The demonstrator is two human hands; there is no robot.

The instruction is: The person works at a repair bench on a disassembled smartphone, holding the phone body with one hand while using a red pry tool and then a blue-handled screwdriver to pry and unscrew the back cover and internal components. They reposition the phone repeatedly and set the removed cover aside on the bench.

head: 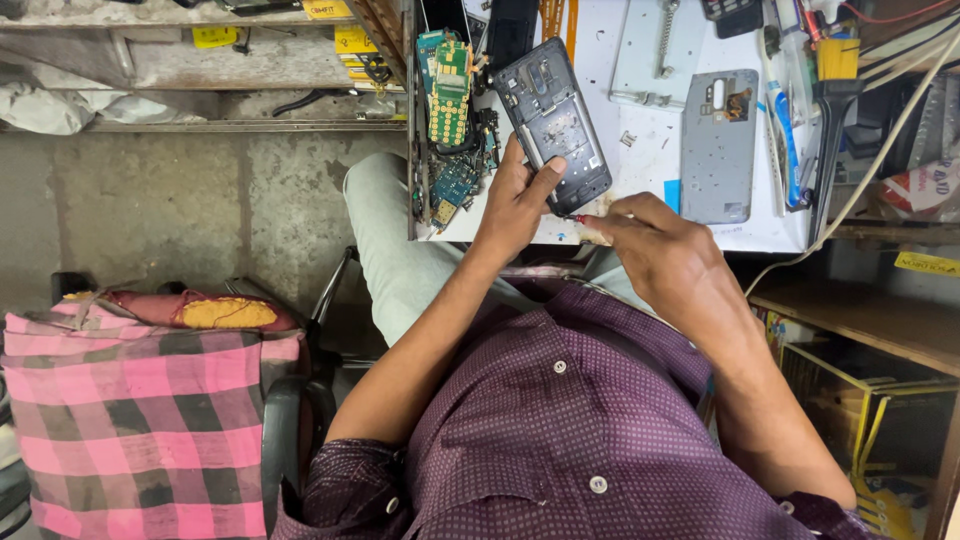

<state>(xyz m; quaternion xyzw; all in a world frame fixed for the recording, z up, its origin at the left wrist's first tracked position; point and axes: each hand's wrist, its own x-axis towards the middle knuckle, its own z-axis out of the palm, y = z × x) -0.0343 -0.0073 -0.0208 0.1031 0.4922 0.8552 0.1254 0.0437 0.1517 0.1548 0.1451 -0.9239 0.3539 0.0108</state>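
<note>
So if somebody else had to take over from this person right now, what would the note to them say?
Left hand: holds the opened phone by its lower edge, thumb across it, tilted over the white worktable.
Right hand: pinches a small tool with a red tip, touching the phone's bottom corner.
Nearby: the grey back cover lies flat on the table, to the right of the phone; green circuit boards are piled at the table's left edge.
Done: the back cover is off and the inside is exposed.
Left: the phone is still open, its cover not yet back on.
</note>
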